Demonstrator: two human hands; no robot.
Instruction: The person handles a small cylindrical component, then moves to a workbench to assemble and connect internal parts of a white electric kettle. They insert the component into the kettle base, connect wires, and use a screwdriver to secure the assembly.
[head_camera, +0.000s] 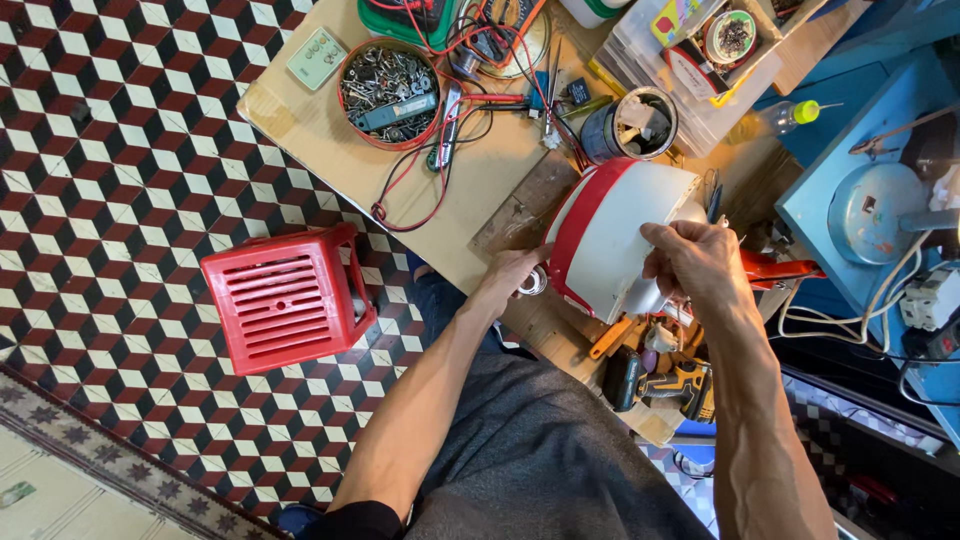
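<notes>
- The white appliance housing with a red band (610, 235) is tipped on its side at the near edge of the cardboard-topped workbench (320, 140), propped over a bare wooden board (520, 205). Looks like a rice cooker or kettle shell, can't say for sure.
- Right hand (700, 262) is closed over the top right edge of the shell, fingers curled around the rim, so that's the hand carrying the weight.
- Left hand (512, 275) sits low at the red band, fingers loosely bent and touching the rim. There's a small shiny ring-shaped part (533, 284) right at the fingertips, but I can't tell if it's actually pinched or just lying there.
- What could go wrong, imo: the shell is smooth and rounded and balanced on its edge, so if the right hand lets go it could roll off the bench toward the lap or the tiled floor (120, 200).
- That little ring is close to the bench edge too. One nudge and it's gone among the tiles.
- The red and black test leads (425, 190) trail just behind the shell, easy to snag and drag.
- Clutter all round: a round tin of screws and bits (388, 92), an open can (640, 122), a cordless drill (665, 385) and an orange-handled tool (612, 338) just below the shell. A red plastic stool (285, 297) stands on the floor to the left.
- The shell itself looks clean, glossy, no cracks visible from this side.
</notes>
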